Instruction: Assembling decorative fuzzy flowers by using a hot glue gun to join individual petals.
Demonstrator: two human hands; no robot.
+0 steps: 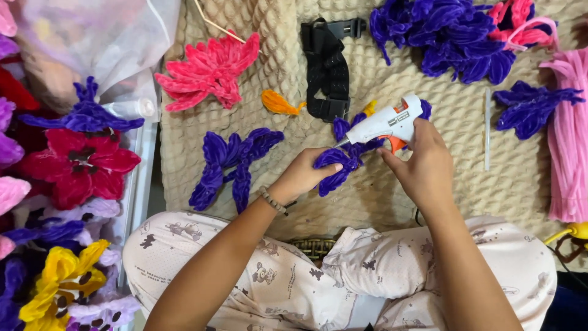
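My right hand (422, 165) grips a white glue gun (386, 124) with an orange trigger, its nozzle pointing left at a purple pipe-cleaner flower piece (337, 165). My left hand (303, 175) pinches that purple piece from the left, just below the nozzle tip. A beaded bracelet sits on my left wrist. Both hands hover over a beige textured blanket (429, 110), above my lap.
A loose purple petal cluster (229, 162) lies left of my hands. A pink flower (211, 70), an orange petal (278, 103) and a black strap (327, 67) lie beyond. Purple petals (447, 37), pink pipe cleaners (569, 135) and a glue stick (487, 129) sit right. Finished flowers (73, 165) pile at left.
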